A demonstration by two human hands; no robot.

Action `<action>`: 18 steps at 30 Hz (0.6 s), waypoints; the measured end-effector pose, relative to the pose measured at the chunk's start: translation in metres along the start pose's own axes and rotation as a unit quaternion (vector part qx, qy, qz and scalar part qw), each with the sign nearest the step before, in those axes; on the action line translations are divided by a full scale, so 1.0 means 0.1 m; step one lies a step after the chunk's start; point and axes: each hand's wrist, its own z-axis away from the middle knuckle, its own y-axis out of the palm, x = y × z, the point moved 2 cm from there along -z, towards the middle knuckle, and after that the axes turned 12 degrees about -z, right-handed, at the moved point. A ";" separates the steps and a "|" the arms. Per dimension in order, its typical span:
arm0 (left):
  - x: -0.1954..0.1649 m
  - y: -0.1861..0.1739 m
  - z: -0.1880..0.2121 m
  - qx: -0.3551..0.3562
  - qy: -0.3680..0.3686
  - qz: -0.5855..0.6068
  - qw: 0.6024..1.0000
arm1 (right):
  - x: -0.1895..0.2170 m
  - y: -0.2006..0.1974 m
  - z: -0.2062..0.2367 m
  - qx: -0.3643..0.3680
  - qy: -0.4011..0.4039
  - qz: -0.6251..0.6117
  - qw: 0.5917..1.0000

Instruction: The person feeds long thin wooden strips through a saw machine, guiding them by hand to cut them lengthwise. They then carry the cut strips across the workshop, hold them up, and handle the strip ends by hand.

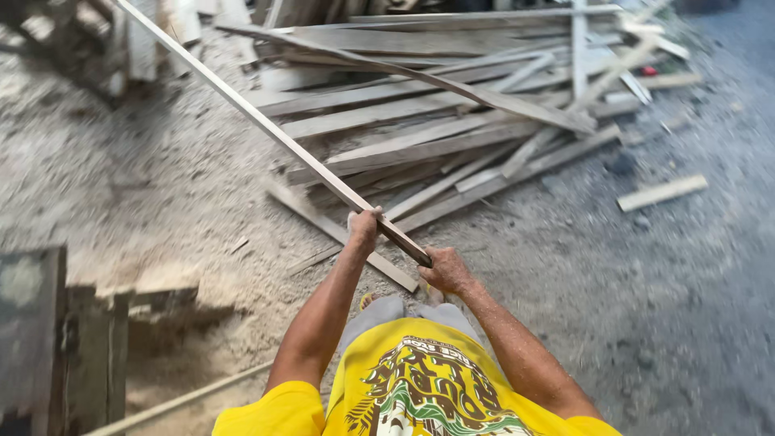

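— What lies around the long slat [266, 121]?
— A pile of planks [452, 113] ahead, a dark wooden bench [48, 323] at left, a loose offcut [662, 192] at right.
— Who grips it?
— Left hand [364, 228] and right hand [446, 270] both close around its near end; it slants up-left over sawdust ground [145, 186]. Open floor lies at right.

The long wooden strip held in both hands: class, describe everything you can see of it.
The long wooden strip is a thin, narrow, flat batten of pale, weathered-looking timber. It runs diagonally from the top left of the view down to the person's hands and is raised off the ground. The left hand grips it a little way up; the right hand holds its near end, which looks dark. It appears straight and unbroken, crossing above sawdust-covered ground and the edge of a pile of similar planks.
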 end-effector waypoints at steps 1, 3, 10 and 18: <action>0.09 0.15 0.00 0.018 -0.009 -0.010 1.000 | -0.07 -0.05 0.10 -0.011 0.032 -0.002 0.999; 0.27 0.45 0.03 0.047 0.009 -0.062 0.997 | -0.22 -0.18 0.33 -0.034 0.045 -0.012 0.998; 0.90 1.63 0.40 0.163 -0.066 -0.144 0.974 | -1.00 -0.73 1.17 -0.091 0.105 0.005 0.990; 1.45 3.09 0.82 0.195 -0.057 -0.236 0.950 | -2.02 -1.44 1.88 -0.165 0.133 0.018 0.977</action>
